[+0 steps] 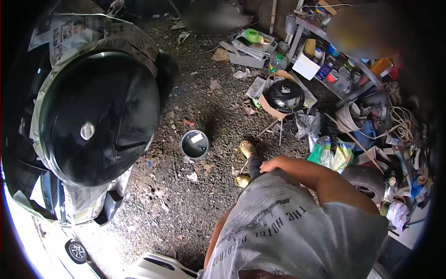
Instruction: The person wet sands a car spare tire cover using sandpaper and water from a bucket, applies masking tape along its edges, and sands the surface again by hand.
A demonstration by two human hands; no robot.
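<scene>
My right hand rests against my dark-trousered leg, just beyond the hem of my grey printed shirt. Its fingers look laid along the cloth, and nothing shows in them. Of my left arm only a strip appears beside the shirt; that hand is hidden. My feet, in yellowish footwear, stand on gravel. In front of them is a round container with dark contents and a pale patch inside. To the left, a large glossy black vehicle panel with a silver emblem is bordered by newspaper.
A small stand holds a black round item on cardboard. Cans and bottles crowd a shelf at upper right. Nearby are a tyre, plastic bags and a stick. A grey bin stands behind; a white vehicle part lies below.
</scene>
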